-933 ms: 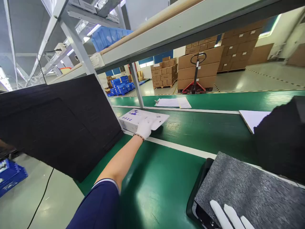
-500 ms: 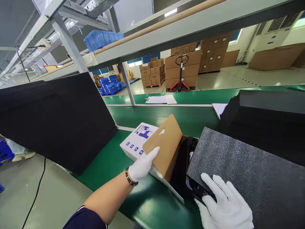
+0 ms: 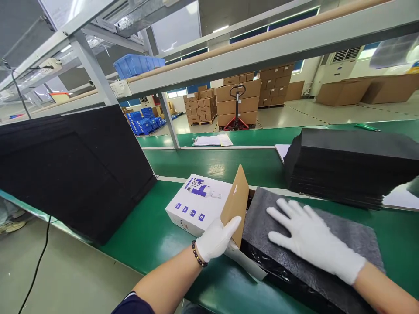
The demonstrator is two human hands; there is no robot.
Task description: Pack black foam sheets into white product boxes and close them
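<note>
A white printed box [image 3: 195, 202] lies on the green bench [image 3: 153, 235] with its brown cardboard flap [image 3: 236, 200] standing up. My left hand [image 3: 216, 239], in a white glove, grips the lower edge of that flap. Right of the flap lies a dark grey foam sheet [image 3: 262, 235] over a black, plastic-wrapped item. My right hand [image 3: 309, 237], also gloved, rests flat on the foam with its fingers spread.
A stack of black foam sheets [image 3: 347, 168] sits at the right, and a large black foam stack [image 3: 75, 170] leans at the left. Papers [image 3: 212, 140] lie on the far bench. Metal shelving [image 3: 229, 52] runs overhead. Cardboard boxes and a pallet jack [image 3: 236, 111] stand behind.
My left hand pulled the white box off the belt toward me and raised its flap. The foam-covered item moved against the box, and my right hand slid up onto the foam.
</note>
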